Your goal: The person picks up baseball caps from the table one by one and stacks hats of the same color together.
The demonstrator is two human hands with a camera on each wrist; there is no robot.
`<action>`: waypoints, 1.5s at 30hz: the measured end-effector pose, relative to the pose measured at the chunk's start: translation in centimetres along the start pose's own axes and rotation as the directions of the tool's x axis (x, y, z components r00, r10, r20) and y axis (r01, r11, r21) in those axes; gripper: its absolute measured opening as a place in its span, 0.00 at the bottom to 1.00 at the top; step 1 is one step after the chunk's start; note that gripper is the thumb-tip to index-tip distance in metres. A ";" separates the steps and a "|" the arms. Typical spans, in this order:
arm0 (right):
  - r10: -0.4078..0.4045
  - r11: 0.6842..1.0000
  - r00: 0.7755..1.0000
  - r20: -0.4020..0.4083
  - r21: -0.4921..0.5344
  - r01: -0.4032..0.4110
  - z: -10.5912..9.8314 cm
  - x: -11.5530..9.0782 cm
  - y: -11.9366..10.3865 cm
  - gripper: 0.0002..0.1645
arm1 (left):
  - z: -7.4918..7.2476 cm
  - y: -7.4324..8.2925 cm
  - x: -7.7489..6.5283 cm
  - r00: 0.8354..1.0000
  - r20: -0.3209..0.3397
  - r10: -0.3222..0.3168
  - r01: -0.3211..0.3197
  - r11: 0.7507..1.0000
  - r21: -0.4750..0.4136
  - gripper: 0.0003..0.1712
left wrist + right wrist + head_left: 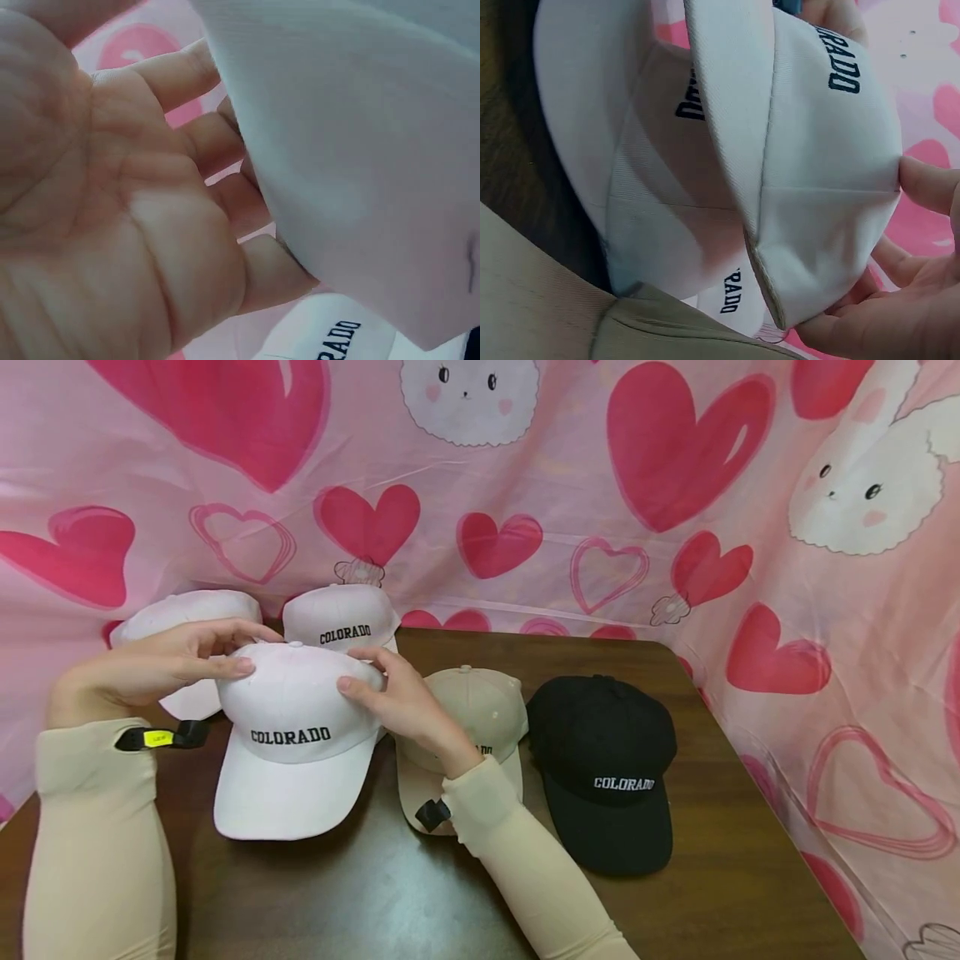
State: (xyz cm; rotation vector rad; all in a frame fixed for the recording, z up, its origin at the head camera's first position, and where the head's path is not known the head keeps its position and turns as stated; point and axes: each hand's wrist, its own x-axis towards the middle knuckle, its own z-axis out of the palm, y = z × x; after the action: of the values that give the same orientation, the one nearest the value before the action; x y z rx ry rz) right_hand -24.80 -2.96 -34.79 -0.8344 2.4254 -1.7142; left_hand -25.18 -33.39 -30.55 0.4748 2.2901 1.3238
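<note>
Both hands hold a white baseball cap lettered COLORADO, its brim toward me and angled down. My left hand grips the left side of the crown, thumb on the front and fingers behind. My right hand grips the other side of the crown, near the top. In the left wrist view, the left palm faces the camera, and the fingers run behind the pale cloth of the cap. From the right wrist, the right fingers are on the crown of the held cap, which overlaps another white cap.
Behind the held cap stand two white caps, one at back left and one beside it. A beige cap sits under my right forearm, with a black cap to its right. A pink heart-print cloth surrounds the brown table.
</note>
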 end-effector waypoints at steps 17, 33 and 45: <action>0.037 0.975 0.998 -0.046 -0.219 -0.046 1.7 0.1 1.9 0.11 | 0.3 -2.8 2.7 0.998 -0.053 0.033 -0.028 0.995 0.094 0.25; 0.034 0.974 0.999 -0.040 -0.223 -0.042 2.0 0.1 2.3 0.05 | 0.5 -2.0 2.4 0.998 -0.057 0.020 -0.002 0.956 0.294 0.24; 0.020 0.982 0.998 -0.062 -0.185 -0.031 1.4 0.1 1.8 0.04 | 0.0 -2.1 1.9 0.992 -0.122 0.015 0.026 0.946 0.324 0.26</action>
State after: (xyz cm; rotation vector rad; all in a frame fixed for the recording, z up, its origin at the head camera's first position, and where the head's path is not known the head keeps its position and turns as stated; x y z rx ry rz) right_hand -25.12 -3.80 -36.94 -0.7767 2.6559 -1.5439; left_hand -26.97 -33.47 -32.80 0.5041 2.6261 0.9961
